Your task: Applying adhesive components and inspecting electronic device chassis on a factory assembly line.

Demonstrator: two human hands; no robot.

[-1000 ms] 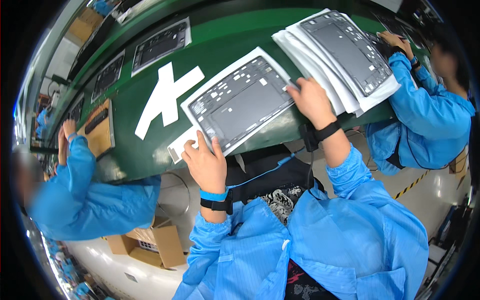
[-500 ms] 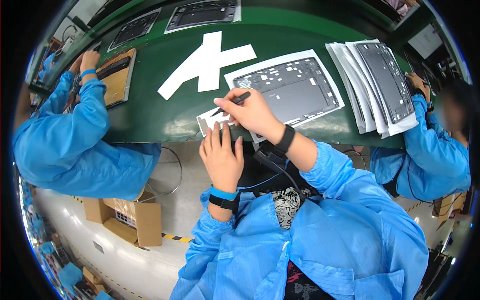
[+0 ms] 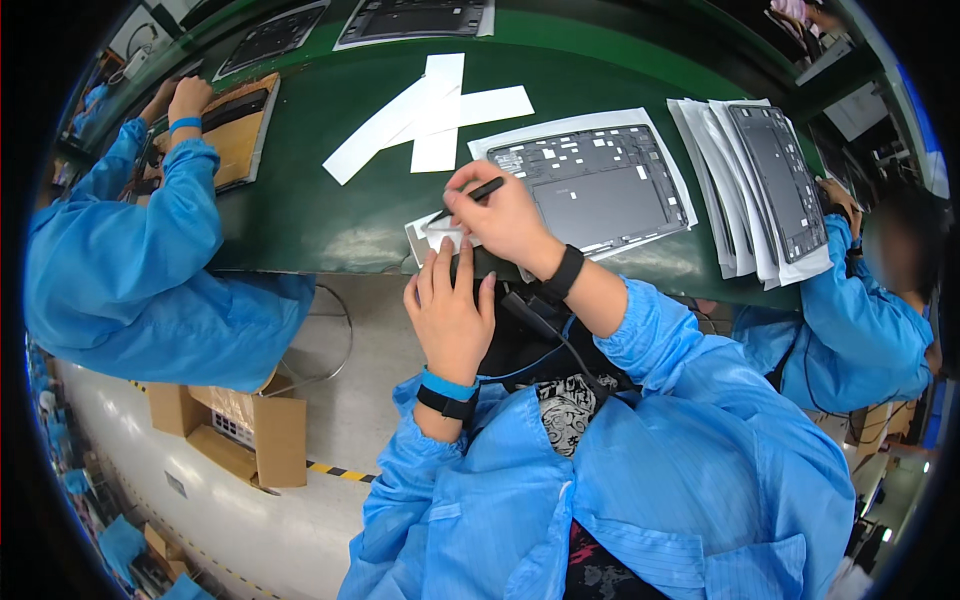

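Observation:
At the near edge of the green table, a small white label sheet [image 3: 416,238] lies under my hands. My left hand [image 3: 452,315] is open, its stretched fingertips resting on the sheet's near edge. Held pen-like in my right hand [image 3: 510,225] are black tweezers [image 3: 484,192], their thin tip pointing down at the sheet. Just right of that hand, a dark grey tablet housing [image 3: 600,195] dotted with small white pieces rests on white paper. Part of the housing's near left corner is hidden by my hand.
Long white strips [image 3: 437,110] lie crossed beyond my hands. At right stands a stack of housings [image 3: 775,175] interleaved with white sheets. More housings [image 3: 415,18] lie at the far side. Co-workers in blue sit left [image 3: 130,260] and right [image 3: 850,320]; an open carton [image 3: 280,445] is on the floor.
The whole view has shifted slightly, so the table things sit a little differently. My right hand still holds the tweezers over the sheet, and my left stays on its edge.

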